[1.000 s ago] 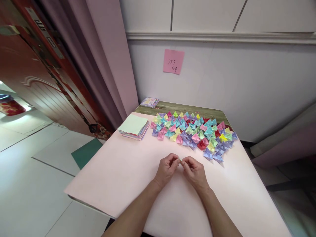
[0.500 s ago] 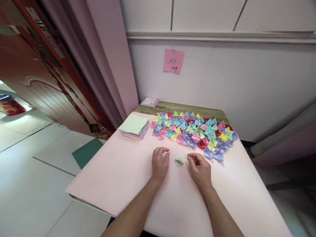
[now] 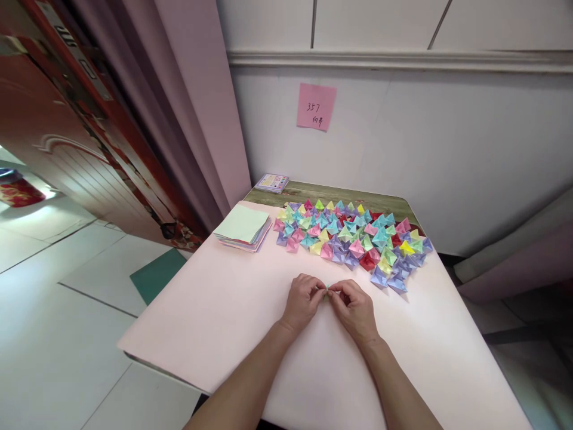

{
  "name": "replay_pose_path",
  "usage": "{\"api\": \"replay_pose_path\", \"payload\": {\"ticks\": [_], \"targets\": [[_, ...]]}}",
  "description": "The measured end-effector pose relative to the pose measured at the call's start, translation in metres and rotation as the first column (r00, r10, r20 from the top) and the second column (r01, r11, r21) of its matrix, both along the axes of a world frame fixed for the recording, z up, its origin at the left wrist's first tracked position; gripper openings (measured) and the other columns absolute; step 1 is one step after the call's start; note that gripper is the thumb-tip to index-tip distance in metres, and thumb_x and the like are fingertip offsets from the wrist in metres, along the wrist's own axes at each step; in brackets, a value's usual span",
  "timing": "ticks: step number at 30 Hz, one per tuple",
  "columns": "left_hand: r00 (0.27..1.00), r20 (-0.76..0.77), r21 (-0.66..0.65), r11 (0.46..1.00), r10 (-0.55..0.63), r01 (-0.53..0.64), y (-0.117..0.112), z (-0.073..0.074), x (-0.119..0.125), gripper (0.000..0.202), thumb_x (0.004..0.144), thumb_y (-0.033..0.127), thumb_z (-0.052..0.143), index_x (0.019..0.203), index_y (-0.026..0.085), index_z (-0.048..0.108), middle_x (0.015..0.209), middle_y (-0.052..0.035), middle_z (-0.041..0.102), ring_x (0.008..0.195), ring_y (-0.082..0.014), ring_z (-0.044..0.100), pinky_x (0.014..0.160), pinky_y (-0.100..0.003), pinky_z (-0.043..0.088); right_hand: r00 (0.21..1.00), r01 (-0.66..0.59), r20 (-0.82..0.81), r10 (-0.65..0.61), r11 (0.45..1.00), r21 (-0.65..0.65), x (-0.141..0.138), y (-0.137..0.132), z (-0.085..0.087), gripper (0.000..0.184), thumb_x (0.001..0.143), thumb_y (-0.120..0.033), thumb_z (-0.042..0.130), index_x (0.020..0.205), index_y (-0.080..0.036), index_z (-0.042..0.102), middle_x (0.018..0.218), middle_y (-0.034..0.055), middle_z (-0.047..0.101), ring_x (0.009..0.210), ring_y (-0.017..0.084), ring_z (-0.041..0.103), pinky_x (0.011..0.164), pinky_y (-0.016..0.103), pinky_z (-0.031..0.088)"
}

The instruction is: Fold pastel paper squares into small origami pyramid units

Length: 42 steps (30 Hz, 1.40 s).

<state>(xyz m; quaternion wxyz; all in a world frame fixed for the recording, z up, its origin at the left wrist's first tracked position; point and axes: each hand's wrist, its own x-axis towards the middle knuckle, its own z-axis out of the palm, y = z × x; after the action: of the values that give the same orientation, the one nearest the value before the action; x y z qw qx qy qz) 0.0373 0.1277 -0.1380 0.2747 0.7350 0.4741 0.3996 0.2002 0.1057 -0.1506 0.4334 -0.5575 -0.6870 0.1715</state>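
Head view: two hands, one small green folded paper (image 3: 326, 291) pinched between their fingertips.

Relative to the single paper stack (image 3: 242, 222), that piece is nearer the person and to the right; dozens of coloured folded papers (image 3: 344, 233), too crowded to count exactly, lie right of the stack, and one card pile (image 3: 272, 182) sits beyond it. Left hand (image 3: 307, 297) and right hand (image 3: 353, 301) angle inward, fingers curled, thumbs nearly meeting, both forearms slanting in from the near side.

Left hand (image 3: 305, 300) bare, right hand (image 3: 354, 307) bare; forearms (image 3: 254, 373) bare, tapering toward wrists (image 3: 285, 326).
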Motion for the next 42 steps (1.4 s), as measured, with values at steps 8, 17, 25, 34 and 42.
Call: {"api": "replay_pose_path", "payload": {"ticks": [8,17,25,34,42], "targets": [[0.999,-0.045,0.035,0.999,-0.010,0.012,-0.005,0.004,0.001,0.006,0.083,0.020,0.064,0.078,0.020,0.062,0.075,-0.0009,0.064,0.081,-0.0186,0.054,0.079,-0.032,0.038,0.999,-0.040,-0.032,0.039,0.998,-0.038,0.002,-0.001,0.003,0.013,0.088,-0.028,0.058,0.083,-0.022,0.067,0.080,0.0027,0.065,0.063,0.015,0.057,0.059,0.027,0.045],[0.996,-0.081,0.004,1.000,0.028,-0.028,-0.004,0.006,0.000,0.008,0.081,0.017,0.060,0.073,0.019,0.058,0.073,-0.0011,0.062,0.080,-0.0182,0.054,0.078,-0.031,0.039,1.000,-0.020,-0.023,0.018,0.996,-0.092,0.001,-0.003,0.006,0.008,0.084,-0.024,0.057,0.079,-0.021,0.062,0.076,0.0003,0.060,0.057,0.013,0.054,0.057,0.025,0.042],[0.996,-0.008,0.000,0.996,0.092,-0.092,-0.003,0.003,-0.003,0.017,0.072,0.007,0.052,0.081,0.020,0.058,0.082,-0.0016,0.063,0.083,-0.0183,0.056,0.080,-0.032,0.040,0.999,0.013,-0.047,-0.019,0.992,-0.129,0.002,-0.004,0.007,0.006,0.080,-0.019,0.053,0.080,-0.020,0.059,0.078,0.0001,0.059,0.057,0.012,0.053,0.056,0.024,0.041],[0.997,-0.062,0.081,0.996,0.048,-0.043,-0.006,0.005,-0.003,0.021,0.072,0.005,0.049,0.068,0.020,0.063,0.084,-0.0027,0.062,0.087,-0.0185,0.055,0.085,-0.035,0.037,0.996,-0.036,-0.084,0.028,0.995,-0.093,0.007,-0.002,0.000,0.022,0.076,-0.013,0.049,0.079,-0.021,0.069,0.103,0.0051,0.062,0.062,0.012,0.057,0.054,0.023,0.042],[0.956,-0.269,0.183,0.981,0.118,-0.069,-0.014,0.008,0.000,0.017,0.074,0.008,0.052,0.070,0.020,0.062,0.077,-0.0032,0.060,0.082,-0.0199,0.053,0.085,-0.039,0.035,0.978,0.001,0.207,0.000,1.000,-0.006,0.007,-0.007,0.008,0.024,0.078,-0.013,0.050,0.082,-0.024,0.071,0.103,0.0026,0.065,0.073,0.013,0.063,0.064,0.023,0.044]]}}
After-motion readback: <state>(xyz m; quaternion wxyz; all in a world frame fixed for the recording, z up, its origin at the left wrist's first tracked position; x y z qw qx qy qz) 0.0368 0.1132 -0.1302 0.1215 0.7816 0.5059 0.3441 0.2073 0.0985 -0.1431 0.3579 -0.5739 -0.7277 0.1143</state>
